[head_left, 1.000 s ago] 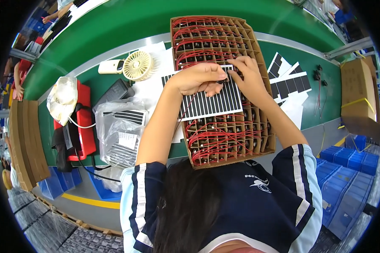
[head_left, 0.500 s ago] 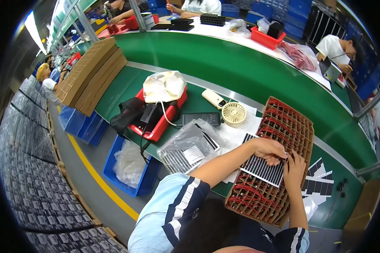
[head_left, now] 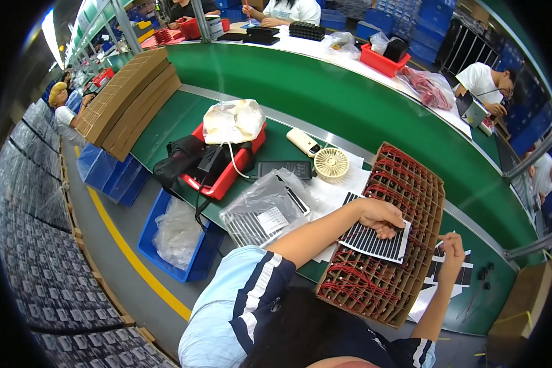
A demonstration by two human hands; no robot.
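My left hand (head_left: 381, 218) is closed in a pinch above a white sheet with black stripes (head_left: 374, 241); what sits between its fingertips is too small to make out. The sheet lies across a divided cardboard tray (head_left: 434, 190). Many of the tray's cells hold small dark parts with red wires (head_left: 357, 279). Just beyond the tray's right edge, my right hand (head_left: 452, 250) is raised with fingers curled together; anything pinched there cannot be made out. Beneath that hand lie white sheets with black patches (head_left: 463, 274).
Left of the tray are a cream handheld fan (head_left: 331, 164), a bagged striped sheet (head_left: 267, 211) and a red bin (head_left: 218, 189). Small black parts (head_left: 486, 273) lie at the right. Cardboard trays (head_left: 126, 101) are stacked far left. Co-workers sit across the green partition (head_left: 325, 92).
My right hand has moved right, away from my left hand, to beyond the tray's edge. The left hand stays over the striped sheet. The whole view has shifted slightly.
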